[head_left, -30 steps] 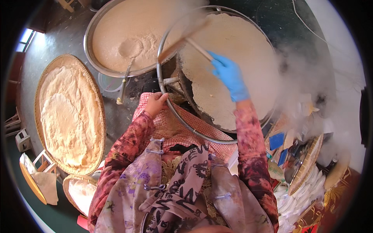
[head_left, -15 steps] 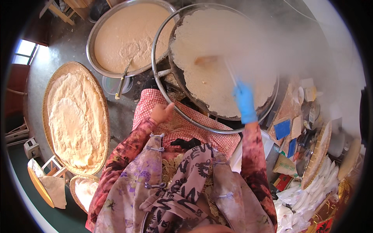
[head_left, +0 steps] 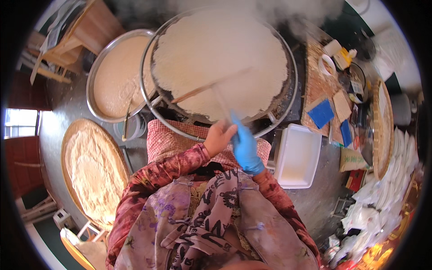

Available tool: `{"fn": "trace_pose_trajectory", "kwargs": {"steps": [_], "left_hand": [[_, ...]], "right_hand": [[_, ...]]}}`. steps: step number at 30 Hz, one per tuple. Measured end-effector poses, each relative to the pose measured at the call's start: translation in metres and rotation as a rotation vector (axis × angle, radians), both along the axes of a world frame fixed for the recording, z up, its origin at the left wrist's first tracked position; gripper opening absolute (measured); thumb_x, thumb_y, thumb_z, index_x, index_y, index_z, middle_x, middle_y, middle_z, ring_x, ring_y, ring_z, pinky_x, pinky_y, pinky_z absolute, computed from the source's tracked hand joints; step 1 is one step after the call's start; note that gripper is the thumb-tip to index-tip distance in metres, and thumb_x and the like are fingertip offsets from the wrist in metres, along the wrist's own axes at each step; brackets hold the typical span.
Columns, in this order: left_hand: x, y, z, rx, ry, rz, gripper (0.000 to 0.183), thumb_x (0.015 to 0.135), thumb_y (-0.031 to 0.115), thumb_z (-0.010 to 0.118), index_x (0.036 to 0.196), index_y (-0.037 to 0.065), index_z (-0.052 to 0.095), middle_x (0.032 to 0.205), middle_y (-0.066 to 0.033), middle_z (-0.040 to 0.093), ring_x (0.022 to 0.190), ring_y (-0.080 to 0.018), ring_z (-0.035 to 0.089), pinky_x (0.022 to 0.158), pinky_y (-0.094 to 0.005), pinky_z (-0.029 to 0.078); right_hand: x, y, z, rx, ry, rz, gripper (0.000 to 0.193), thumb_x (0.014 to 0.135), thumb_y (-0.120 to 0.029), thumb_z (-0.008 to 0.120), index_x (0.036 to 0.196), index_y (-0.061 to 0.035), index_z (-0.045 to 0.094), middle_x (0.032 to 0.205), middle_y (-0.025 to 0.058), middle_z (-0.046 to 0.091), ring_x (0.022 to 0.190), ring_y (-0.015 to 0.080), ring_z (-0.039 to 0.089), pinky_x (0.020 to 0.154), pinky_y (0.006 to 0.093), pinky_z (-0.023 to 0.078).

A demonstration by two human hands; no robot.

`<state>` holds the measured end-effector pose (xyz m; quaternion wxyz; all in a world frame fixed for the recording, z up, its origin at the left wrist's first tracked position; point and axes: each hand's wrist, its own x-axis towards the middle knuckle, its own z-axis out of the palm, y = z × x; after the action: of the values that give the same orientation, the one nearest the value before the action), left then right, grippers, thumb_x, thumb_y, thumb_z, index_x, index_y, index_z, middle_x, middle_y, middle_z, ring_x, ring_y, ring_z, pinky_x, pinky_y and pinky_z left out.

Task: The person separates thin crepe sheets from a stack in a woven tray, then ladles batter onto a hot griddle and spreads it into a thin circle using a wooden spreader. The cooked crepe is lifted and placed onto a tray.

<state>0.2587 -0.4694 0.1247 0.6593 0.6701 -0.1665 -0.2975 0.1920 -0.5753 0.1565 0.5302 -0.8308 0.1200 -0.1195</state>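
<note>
My right hand (head_left: 245, 146), in a blue glove, is closed around the thin handle of a T-shaped batter spreader (head_left: 198, 90). The spreader's wooden blade lies slanted over the near-left part of a pale sheet of batter (head_left: 216, 49), which covers a big round griddle and gives off steam. Bare, my left hand (head_left: 219, 138) is right beside the glove with its fingers curled; whether it grips anything is hidden. Both hands are at the near side of the metal ring (head_left: 293, 101) around the griddle.
Left of the griddle stands a wide metal basin (head_left: 92, 100) of batter with a ladle (head_left: 126, 120) in it. A round woven tray (head_left: 72, 130) holds pale folded sheets. At right are a white plastic tub (head_left: 300, 157), a cluttered board (head_left: 317, 85) and white plastic bags (head_left: 387, 166).
The spreader has swung to a slant and come nearer to me. My right hand moved left and toward me; my left hand left the ring's edge and came beside it. The view shifted and steam thinned.
</note>
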Motion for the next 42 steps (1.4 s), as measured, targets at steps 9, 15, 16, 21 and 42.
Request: {"fn": "trace_pose_trajectory", "kwargs": {"steps": [9,15,16,21,42], "left_hand": [[0.057,0.051,0.041,-0.049,0.259,0.223,0.026,0.092,0.021,0.047,0.105,-0.001,0.049,0.082,-0.0081,0.058,0.078,-0.0187,0.059,0.070,-0.0314,0.050],[0.051,0.104,0.041,-0.081,0.261,0.268,0.028,0.092,0.024,0.047,0.110,0.002,0.048,0.084,-0.0066,0.057,0.077,-0.0175,0.058,0.070,-0.0308,0.049],[0.044,0.108,0.037,-0.154,0.336,0.281,0.028,0.093,0.024,0.047,0.111,0.002,0.048,0.085,-0.0064,0.057,0.076,-0.0176,0.059,0.069,-0.0305,0.049],[0.024,0.125,0.031,-0.292,0.328,0.380,0.033,0.094,0.024,0.043,0.117,0.001,0.043,0.087,-0.0075,0.057,0.076,-0.0177,0.059,0.070,-0.0309,0.050],[0.062,0.161,0.037,-0.468,0.634,-0.048,0.053,0.094,0.050,0.025,0.096,0.005,0.053,0.047,0.0060,0.026,0.034,-0.0058,0.024,0.032,-0.0227,0.023]], "right_hand": [[-0.084,-0.235,-0.072,-0.230,-0.122,-0.966,0.047,0.087,-0.020,0.055,0.128,-0.0002,0.043,0.116,0.0168,0.055,0.102,0.0200,0.053,0.087,0.0299,0.041],[-0.098,-0.347,-0.101,-0.334,0.374,-0.959,0.067,0.078,-0.048,0.058,0.121,0.0029,0.048,0.116,0.0228,0.054,0.105,0.0365,0.052,0.090,0.0386,0.039],[-0.095,-0.350,-0.101,-0.293,0.406,-0.964,0.068,0.077,-0.047,0.060,0.119,0.0040,0.049,0.117,0.0227,0.054,0.106,0.0349,0.052,0.089,0.0376,0.040],[-0.100,-0.358,-0.105,0.005,0.312,-0.905,0.060,0.078,-0.036,0.062,0.119,0.0064,0.049,0.111,0.0189,0.059,0.097,0.0314,0.057,0.085,0.0365,0.042],[-0.019,-0.113,-0.007,0.720,0.249,-0.131,0.041,0.087,-0.022,0.058,0.119,0.0010,0.050,0.102,0.0041,0.059,0.086,0.0121,0.057,0.076,0.0242,0.047]]}}
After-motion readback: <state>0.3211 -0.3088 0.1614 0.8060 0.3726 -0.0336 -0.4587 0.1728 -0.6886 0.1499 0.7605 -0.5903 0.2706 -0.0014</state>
